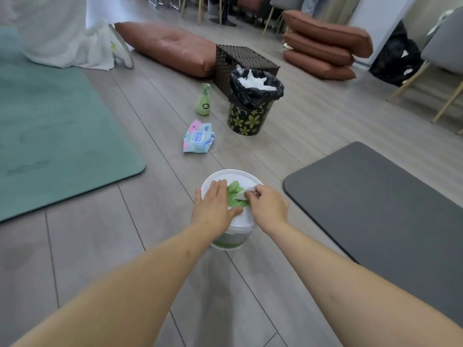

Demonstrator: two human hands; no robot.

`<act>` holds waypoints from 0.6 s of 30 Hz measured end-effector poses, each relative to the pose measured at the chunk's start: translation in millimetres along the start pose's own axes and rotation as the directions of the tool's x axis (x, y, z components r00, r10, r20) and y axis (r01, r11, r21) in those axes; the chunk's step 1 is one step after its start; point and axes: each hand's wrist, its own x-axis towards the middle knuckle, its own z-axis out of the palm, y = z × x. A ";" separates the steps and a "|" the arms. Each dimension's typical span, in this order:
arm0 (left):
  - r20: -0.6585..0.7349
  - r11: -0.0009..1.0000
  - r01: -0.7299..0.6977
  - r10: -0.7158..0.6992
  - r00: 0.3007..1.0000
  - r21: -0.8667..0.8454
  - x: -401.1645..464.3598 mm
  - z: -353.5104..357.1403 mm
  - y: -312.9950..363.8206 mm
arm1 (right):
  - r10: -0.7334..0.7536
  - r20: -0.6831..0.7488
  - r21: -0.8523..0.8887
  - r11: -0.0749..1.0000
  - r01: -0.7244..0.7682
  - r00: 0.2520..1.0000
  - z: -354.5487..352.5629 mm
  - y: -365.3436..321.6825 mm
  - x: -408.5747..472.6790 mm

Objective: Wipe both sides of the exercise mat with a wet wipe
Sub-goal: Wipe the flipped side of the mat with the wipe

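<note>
On the grey plank floor (100,246) two exercise mats lay well apart: a teal mat (50,136) at the left and a dark grey mat (380,201) at the right, both flat. Farther back sat a brown floor cushion (172,48), a stack of three more brown cushions (323,43), and a dark woven basket (240,61) beside the single cushion. Just in front of the basket stood a flower-patterned bin (246,116) lined with a black bag holding white paper. Between the mats, near the person, a white wipe tub (233,236) stood upright with a green flap (235,196) on its lid. The left hand (215,204) lay flat on the lid, fingers straight and together, pressing it down. The right hand (268,206) had thumb and fingertips pinched on a pale wet wipe (241,195) at the lid's opening. Beyond the tub lay a soft pink-and-blue wipe pack (199,137), and past it stood a small green bottle (203,101).
</note>
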 end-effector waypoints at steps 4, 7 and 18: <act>-0.001 1.000 -0.001 0.001 1.000 -0.025 1.5 -0.1 -1.9 | 0.001 0.004 0.160 0.987 -0.001 1.000 0.6 -1.1 1.8; 0.008 1.000 0.005 -0.005 1.000 -0.022 0.8 -1.3 -0.6 | 0.008 -0.029 0.307 0.952 0.002 1.000 -20.4 -10.5 7.3; -0.039 0.992 0.011 -0.016 0.999 -0.123 0.2 -1.9 1.5 | -0.029 -0.118 0.506 0.858 0.085 0.993 -106.2 -9.0 19.6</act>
